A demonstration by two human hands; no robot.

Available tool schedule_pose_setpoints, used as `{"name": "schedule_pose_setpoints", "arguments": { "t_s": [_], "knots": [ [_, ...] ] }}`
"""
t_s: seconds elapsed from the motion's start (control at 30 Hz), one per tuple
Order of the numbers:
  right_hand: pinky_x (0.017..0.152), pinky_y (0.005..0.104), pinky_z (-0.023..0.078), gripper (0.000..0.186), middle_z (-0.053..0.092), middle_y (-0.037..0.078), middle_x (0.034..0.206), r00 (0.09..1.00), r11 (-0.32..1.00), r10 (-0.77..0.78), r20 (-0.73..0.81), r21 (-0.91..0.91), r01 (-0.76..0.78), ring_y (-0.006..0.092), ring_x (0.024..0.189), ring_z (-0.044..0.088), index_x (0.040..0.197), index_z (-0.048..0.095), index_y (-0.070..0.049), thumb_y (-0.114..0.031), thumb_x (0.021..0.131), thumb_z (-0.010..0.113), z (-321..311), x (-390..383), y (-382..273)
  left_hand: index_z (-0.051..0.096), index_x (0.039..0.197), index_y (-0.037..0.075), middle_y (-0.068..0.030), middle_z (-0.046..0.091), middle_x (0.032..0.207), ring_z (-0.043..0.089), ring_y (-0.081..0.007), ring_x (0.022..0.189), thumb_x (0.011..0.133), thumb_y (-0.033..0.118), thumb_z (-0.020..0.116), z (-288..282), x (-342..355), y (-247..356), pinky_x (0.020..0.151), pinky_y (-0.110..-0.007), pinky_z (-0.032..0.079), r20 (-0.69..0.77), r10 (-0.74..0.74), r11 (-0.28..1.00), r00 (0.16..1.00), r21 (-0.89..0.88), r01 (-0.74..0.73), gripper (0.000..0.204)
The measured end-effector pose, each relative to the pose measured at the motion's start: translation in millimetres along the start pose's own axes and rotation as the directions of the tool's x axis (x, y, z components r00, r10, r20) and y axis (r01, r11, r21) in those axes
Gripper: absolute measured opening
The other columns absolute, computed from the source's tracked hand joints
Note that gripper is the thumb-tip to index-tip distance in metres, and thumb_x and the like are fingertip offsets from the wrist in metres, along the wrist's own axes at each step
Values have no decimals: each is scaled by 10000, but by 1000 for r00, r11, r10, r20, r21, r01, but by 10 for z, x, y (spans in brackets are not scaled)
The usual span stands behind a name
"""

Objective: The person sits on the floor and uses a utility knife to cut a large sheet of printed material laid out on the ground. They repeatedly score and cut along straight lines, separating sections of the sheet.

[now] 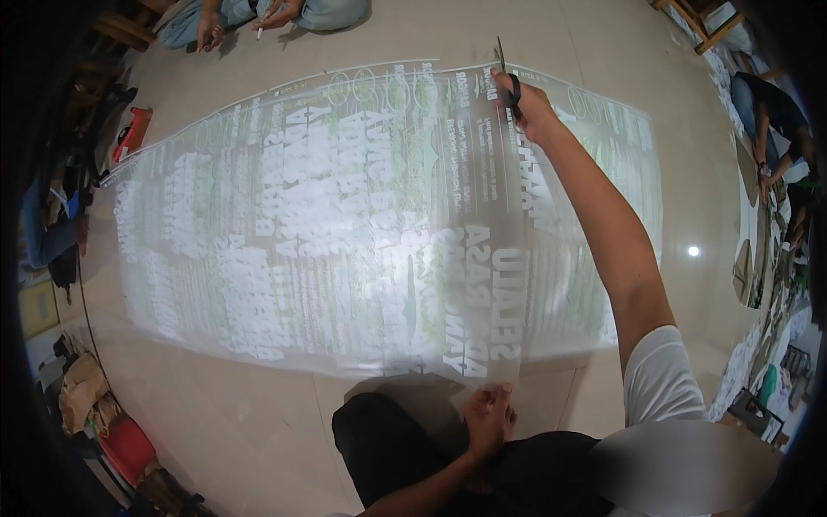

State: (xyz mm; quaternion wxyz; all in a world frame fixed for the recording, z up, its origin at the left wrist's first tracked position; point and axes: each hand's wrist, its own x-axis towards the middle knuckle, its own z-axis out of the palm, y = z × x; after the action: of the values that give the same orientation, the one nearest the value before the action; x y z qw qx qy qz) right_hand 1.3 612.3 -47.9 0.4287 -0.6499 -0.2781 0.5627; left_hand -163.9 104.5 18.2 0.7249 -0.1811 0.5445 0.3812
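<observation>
A pale tiled floor point(250, 431) formed the ground of the scene. Across its middle lay a translucent plastic sheet point(301, 215), printed with reversed white lettering and green patches; a greyer band point(482, 215) crossed its right half from far edge to near. At far left, beyond the sheet, sat a person in blue jeans point(336, 13); at far right was a person in dark clothing point(767, 108). The right hand point(532, 112), its arm stretched over the sheet, was at the far edge, fingers closed around the scissors. The left hand point(487, 422) was clamped on the sheet's near edge, thumb uppermost. The black-handled scissors point(514, 90) pointed away, tips past the far edge; whether the blades were apart could not be told.
</observation>
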Motion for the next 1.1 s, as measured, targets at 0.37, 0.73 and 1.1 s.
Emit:
{"name": "schedule_pose_setpoints", "arguments": {
  "t_s": [0.37, 0.73, 1.1],
  "knots": [
    [594, 274, 462, 446, 677, 56, 732, 961, 870, -276, -8, -428, 246, 119, 644, 618, 1023, 684, 15, -394, 898, 808, -600, -1015, 214, 641, 939, 114, 18, 592, 787, 448, -71, 513, 978, 292, 758, 124, 103, 142, 452, -280, 358, 59, -59, 990, 997, 133, 51, 217],
    [595, 287, 498, 536, 714, 124, 826, 998, 998, -51, 33, 38, 50, 149, 710, 646, 1157, 653, 54, -220, 782, 921, -805, -3035, 1311, 656, 1074, 109, 28, 636, 962, 559, -108, 849, 1051, 274, 636, 117, 171, -25, 775, -296, 463, 245, -36, 928, 969, 367, -58, 168],
    [556, 298, 481, 416, 710, 59, 748, 895, 884, -435, -101, -238, 403, 103, 637, 624, 1135, 678, -9, -83, 776, 873, -1402, -2915, 645, 538, 1205, 15, -136, 633, 1208, 651, -237, 1147, 1065, 329, 602, -127, 233, 315, 1092, -402, 524, 374, 262, 963, 890, -39, -267, 350]
  ]
}}
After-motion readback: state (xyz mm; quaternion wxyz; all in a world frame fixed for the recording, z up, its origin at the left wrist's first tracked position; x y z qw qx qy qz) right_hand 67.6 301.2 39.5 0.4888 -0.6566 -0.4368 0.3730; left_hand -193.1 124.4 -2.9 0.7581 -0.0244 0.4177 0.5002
